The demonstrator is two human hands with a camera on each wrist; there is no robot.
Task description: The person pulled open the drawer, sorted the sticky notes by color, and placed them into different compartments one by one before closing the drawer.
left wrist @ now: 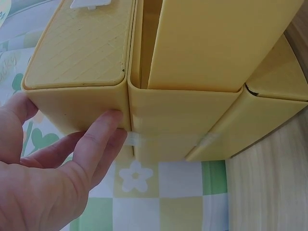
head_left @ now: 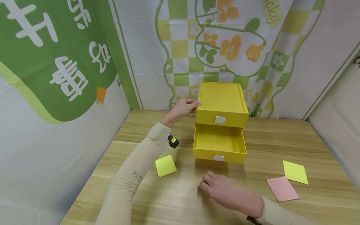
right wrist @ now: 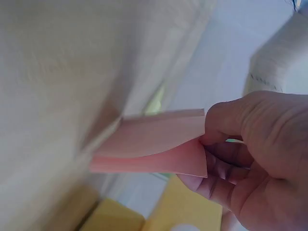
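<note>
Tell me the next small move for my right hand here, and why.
Probably lift the pink paper up over the open drawer. Your right hand pinches the paper just in front of that drawer, whose visible floor holds nothing, and your left hand touches the yellow drawer unit, perhaps steadying it.

A pale cloth (head_left: 140, 47) hangs behind the wooden table (head_left: 270, 140), printed with green, yellow and white checks (head_left: 180, 50), wavy green outlines and orange flowers (head_left: 230, 47), and it falls in soft folds towards the right. The left hanging (head_left: 22, 150) carries a large green shape (head_left: 31, 68) with white characters (head_left: 70, 79), while the right hanging (head_left: 346, 103) is mostly plain. The table has streaked light-brown grain, and a soft sheen of light (head_left: 168, 200) lies on its near part.
</note>
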